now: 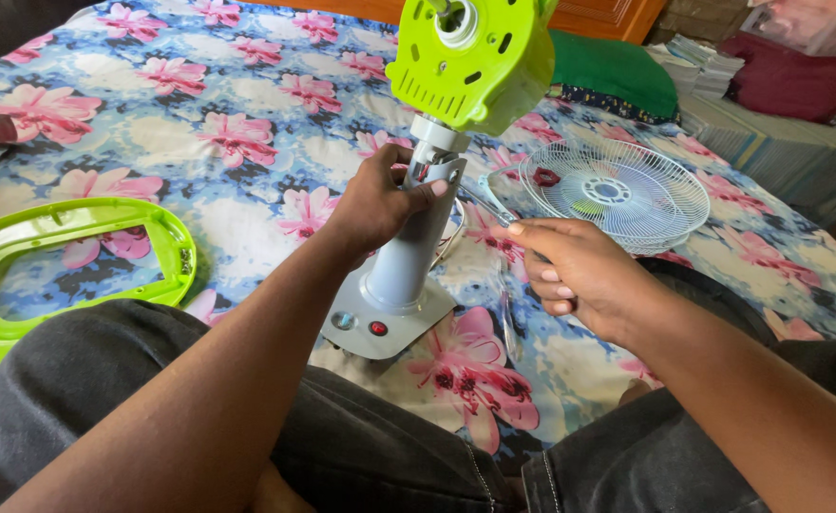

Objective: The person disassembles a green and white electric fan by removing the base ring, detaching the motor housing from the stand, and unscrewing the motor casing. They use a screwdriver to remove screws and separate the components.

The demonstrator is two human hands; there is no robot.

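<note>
A small table fan stands upright on the flowered bed sheet (247, 142) between my legs. Its grey neck (416, 249) rises from a grey base with a red button (378, 328), and the lime-green motor housing (465, 59) sits on top. My left hand (375, 201) is wrapped around the neck just below the housing. My right hand (575, 271) pinches a thin screwdriver (487, 204) whose tip points at the neck joint.
A lime-green ring-shaped fan frame (62, 256) lies at the left on the bed. A white wire fan guard (617, 190) lies at the right. A green cushion (617, 71) and stacked papers (712, 66) sit at the far right. My dark-trousered knees fill the foreground.
</note>
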